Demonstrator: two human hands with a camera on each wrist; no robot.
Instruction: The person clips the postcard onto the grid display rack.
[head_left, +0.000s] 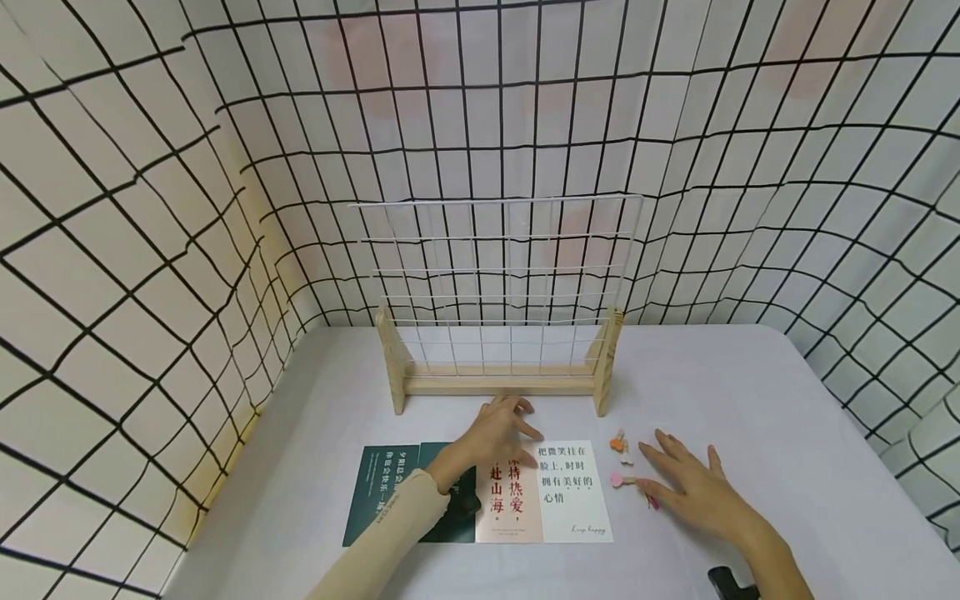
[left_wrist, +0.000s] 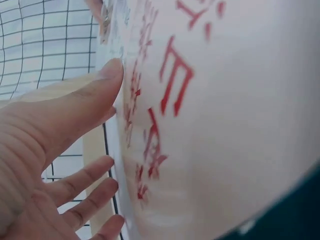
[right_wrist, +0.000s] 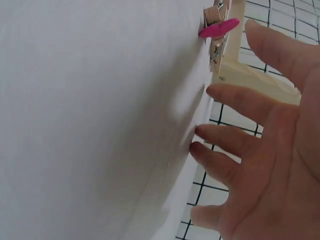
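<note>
My left hand (head_left: pixel 498 433) is spread over the top of a pink card (head_left: pixel 510 508) with red characters. In the left wrist view the thumb (left_wrist: pixel 95 90) is close to that card's surface; I cannot tell whether it touches. Left of it lie two dark green cards (head_left: pixel 382 492), one partly covered by the left wrist. A white card (head_left: pixel 573 500) with black text lies at the right of the row. My right hand (head_left: pixel 693 492), fingers extended, hovers low beside small wooden clips with pink (head_left: pixel 617 480) and orange (head_left: pixel 618 442) decorations. A magenta-topped clip (right_wrist: pixel 219 29) shows past its fingers.
Behind the cards stands a white wire grid rack (head_left: pixel 495 342) on a wooden base (head_left: pixel 498 386) with two side feet. Black netting (head_left: pixel 487 117) surrounds the white table (head_left: pixel 712 383) at the back and both sides.
</note>
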